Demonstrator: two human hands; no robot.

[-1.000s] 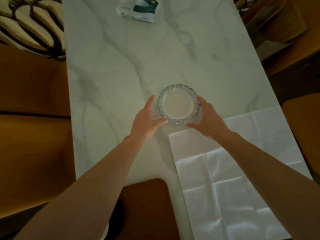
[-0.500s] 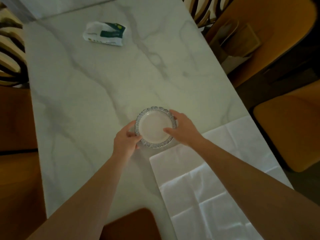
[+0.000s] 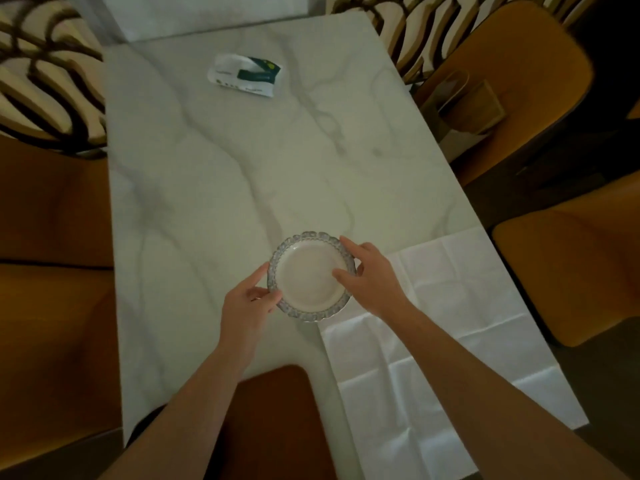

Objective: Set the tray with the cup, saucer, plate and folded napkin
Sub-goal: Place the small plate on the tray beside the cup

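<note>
Marble counter (image 3: 214, 188) carries a rigid, likely fragile plate (image 3: 310, 277); left hand (image 3: 246, 304) and right hand (image 3: 372, 280) fingers pinch its scalloped rim, the sensible hold.

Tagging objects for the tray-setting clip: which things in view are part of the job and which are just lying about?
Part of the job:
- plate with scalloped rim, held at its edges by the left hand and right hand
- unfolded white napkin, spread flat on the table

Lying about:
- tissue pack at the far end
- chairs around the table

No cup or tray in view.
</note>
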